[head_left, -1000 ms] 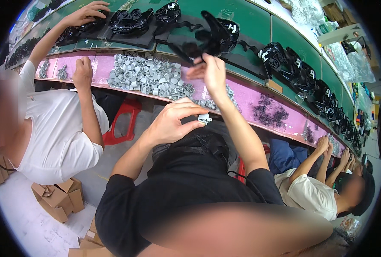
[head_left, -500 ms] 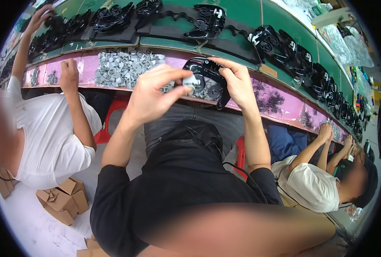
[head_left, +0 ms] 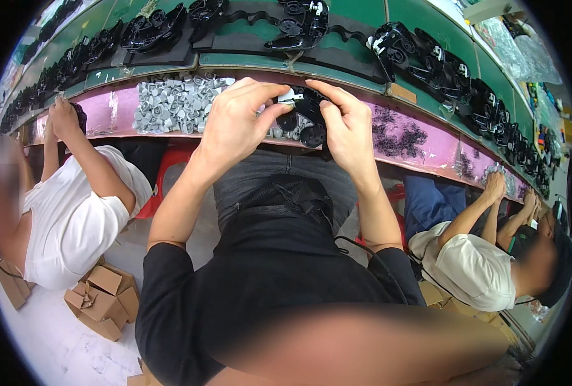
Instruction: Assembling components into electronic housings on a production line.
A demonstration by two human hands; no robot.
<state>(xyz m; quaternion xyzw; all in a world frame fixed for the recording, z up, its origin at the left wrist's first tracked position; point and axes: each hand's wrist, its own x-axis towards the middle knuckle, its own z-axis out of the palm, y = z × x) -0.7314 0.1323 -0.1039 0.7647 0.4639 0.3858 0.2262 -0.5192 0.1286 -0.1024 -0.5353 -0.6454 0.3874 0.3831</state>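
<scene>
A black game controller shell [head_left: 311, 109] is held over the pink bench strip, its inner side with round wells showing. My right hand [head_left: 350, 132] is closed around its right side, thumb on the inner face and forefinger along the upper edge. With thumb and forefinger, my left hand [head_left: 234, 125] pinches a small light grey plastic piece [head_left: 288, 96] against the shell's upper left corner. The fingertips partly cover that piece, so I cannot tell whether it is seated. Left of the shell lies a heap of similar grey plastic pieces [head_left: 176, 106].
Small black parts [head_left: 398, 135] are scattered on the pink strip [head_left: 441, 154] to the right. Beyond, several black controller shells [head_left: 299, 26] rest in dark foam holders on the green bench [head_left: 356, 19]. Co-workers sit at both sides; the left one's hands [head_left: 65, 119] hold a black item.
My left hand has brought the grey piece onto the shell's upper left corner. The shell is tilted differently. The left co-worker's raised arm has come down, bringing both hands together.
</scene>
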